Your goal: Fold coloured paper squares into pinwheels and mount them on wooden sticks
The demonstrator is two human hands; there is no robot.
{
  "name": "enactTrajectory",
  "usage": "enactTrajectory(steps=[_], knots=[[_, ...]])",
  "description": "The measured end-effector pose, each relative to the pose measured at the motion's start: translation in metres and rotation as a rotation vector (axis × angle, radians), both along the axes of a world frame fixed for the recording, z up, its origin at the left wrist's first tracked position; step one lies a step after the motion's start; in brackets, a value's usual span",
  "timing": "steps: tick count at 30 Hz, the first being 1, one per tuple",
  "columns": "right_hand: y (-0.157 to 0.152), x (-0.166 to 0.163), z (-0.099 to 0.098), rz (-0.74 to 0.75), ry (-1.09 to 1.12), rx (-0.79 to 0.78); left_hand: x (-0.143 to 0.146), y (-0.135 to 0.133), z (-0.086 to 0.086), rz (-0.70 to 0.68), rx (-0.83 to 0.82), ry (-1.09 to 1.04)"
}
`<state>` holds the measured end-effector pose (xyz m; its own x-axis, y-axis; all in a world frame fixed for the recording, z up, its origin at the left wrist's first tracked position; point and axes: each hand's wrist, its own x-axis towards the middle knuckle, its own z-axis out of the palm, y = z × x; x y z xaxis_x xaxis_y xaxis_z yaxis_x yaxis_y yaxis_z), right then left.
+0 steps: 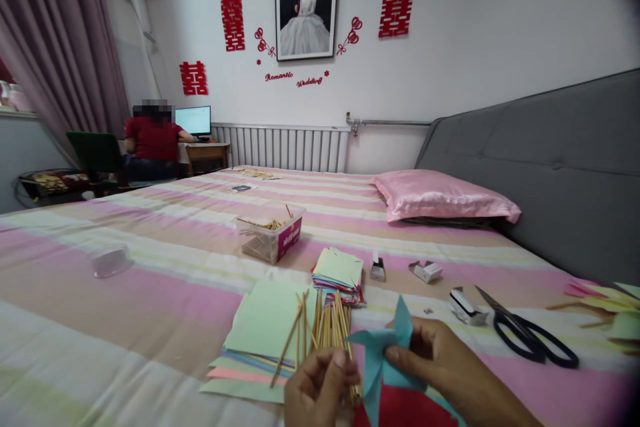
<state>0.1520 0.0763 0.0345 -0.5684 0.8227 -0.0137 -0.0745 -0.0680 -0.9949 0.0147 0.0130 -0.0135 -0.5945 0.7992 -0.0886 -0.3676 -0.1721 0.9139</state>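
Note:
My right hand [443, 357] pinches a light blue paper pinwheel [376, 359] between thumb and fingers; its folded points stick out up and to the left. Just left of it, my left hand [320, 387] is closed with thumb and fingertips together, and whatever they hold is too small or hidden to name. Behind the left hand lies a bundle of thin wooden sticks [327, 325]. Part of it rests on a stack of coloured paper sheets [265, 320], pale green on top. Something red [415, 407] shows below the pinwheel.
Black-handled scissors [533, 337] and small opened boxes [467, 307] lie to the right on the striped bed. Farther back are smaller paper squares [339, 268], a clear tub [273, 237] of sticks and a pink pillow [443, 195]. A person [154, 140] sits at a desk far left.

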Motion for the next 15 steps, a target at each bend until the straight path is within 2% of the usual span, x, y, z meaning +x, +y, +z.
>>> enactTrajectory(steps=[3, 5, 7, 11, 13, 15], knots=[[0.005, 0.011, 0.006, -0.107, -0.038, -0.012, -0.013, -0.003, -0.002, 0.284, -0.202, 0.277], [0.006, 0.017, 0.011, -0.171, -0.076, 0.003, -0.018, -0.004, -0.009, 0.35, -0.366, 0.529], [0.008, 0.022, 0.013, -0.214, -0.1, 0.016, -0.018, -0.003, -0.017, 0.295, -0.384, 0.79], [0.011, 0.026, 0.013, -0.215, -0.113, -0.002, -0.011, 0.0, -0.025, 0.151, -0.241, 1.237], [0.011, 0.026, 0.014, -0.201, -0.083, -0.024, -0.006, 0.002, -0.021, 0.151, -0.315, 1.414], [0.009, 0.025, 0.014, -0.196, -0.04, -0.036, -0.002, 0.003, -0.014, 0.16, -0.475, 1.503]])
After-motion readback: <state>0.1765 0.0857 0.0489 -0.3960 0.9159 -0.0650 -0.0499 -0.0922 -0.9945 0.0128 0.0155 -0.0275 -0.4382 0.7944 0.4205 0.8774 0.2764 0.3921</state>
